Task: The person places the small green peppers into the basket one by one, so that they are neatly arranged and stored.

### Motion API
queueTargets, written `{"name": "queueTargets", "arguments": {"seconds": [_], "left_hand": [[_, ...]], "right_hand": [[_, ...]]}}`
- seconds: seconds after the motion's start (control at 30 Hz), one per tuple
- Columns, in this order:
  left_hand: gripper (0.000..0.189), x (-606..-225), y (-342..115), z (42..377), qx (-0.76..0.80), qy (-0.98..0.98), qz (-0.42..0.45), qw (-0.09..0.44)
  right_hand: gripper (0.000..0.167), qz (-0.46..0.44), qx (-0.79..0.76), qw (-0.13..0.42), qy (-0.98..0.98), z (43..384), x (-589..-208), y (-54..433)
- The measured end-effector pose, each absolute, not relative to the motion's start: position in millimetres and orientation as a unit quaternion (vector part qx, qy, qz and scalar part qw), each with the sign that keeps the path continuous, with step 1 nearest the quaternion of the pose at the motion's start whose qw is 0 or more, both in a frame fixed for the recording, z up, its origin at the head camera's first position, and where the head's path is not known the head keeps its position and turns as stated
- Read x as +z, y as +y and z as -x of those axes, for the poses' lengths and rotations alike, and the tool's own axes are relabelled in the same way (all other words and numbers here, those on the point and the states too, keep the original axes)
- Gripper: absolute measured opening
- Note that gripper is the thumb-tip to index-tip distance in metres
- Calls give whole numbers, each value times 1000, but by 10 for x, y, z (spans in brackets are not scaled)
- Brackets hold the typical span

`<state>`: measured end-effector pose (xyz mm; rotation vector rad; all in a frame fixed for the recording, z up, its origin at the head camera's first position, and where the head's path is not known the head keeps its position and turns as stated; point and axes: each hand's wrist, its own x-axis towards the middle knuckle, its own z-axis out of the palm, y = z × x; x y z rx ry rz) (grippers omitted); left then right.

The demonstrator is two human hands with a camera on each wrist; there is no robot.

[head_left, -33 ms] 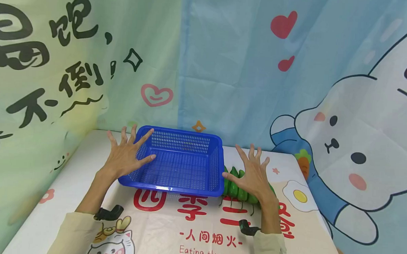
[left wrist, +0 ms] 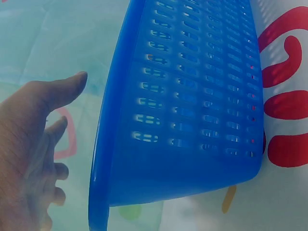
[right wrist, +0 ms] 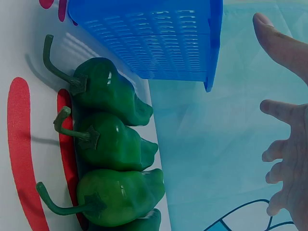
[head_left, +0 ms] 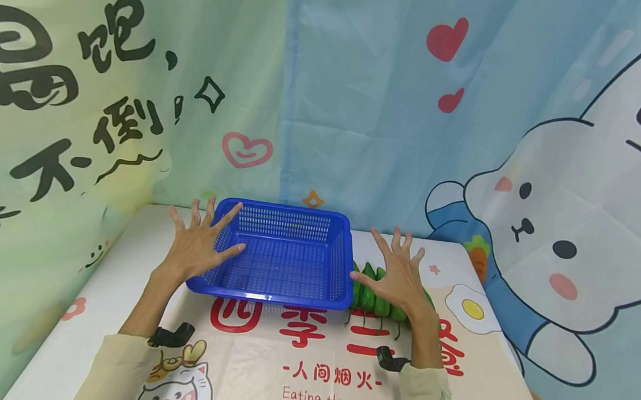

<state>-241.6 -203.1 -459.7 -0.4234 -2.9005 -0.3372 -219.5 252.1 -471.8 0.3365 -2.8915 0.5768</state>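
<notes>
A blue plastic basket (head_left: 296, 302) with slotted walls stands on the table, and nothing lies inside it. Above its left end my left hand (head_left: 194, 251) spreads its fingers; the left wrist view shows a gap between that hand and the basket rim (left wrist: 99, 159). My right hand (head_left: 402, 279) is splayed too, over several green peppers (head_left: 367, 297) just right of the basket. They lie side by side with their stems toward me, and the hand partly hides the row in the head view. In the right wrist view, the hand (right wrist: 296, 154) is apart from the peppers (right wrist: 115, 142).
A printed cloth (head_left: 251, 362) with red characters covers the table. Behind it hangs a blue-green curtain (head_left: 350, 107) close to the basket's far side, with a large cartoon rabbit at right. Each wrist wears a small black device (head_left: 172, 335).
</notes>
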Motion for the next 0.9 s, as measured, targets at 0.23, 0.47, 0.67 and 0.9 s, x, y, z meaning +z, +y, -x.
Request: {"name": "queueTargets", "arguments": {"seconds": [0.23,0.47,0.67,0.9], "left_hand": [[93,-4602,-2048,2410,-130,-978,135,88],[70,-4671,-2117,2424,-200,-972,87,91],[59,-4791,-2200,2442,-248,-962,28,106],[48,-4933,-2283,2485,-287,-946,3,153]], "right_hand": [[113,-108,195,91,-971,2191,-4725,2528],[97,-51,253,74,-963,2146,-4705,2579],[66,-15,276,143,-950,2091,-4734,2718],[50,23,229,186,-955,2052,-4740,2856]]}}
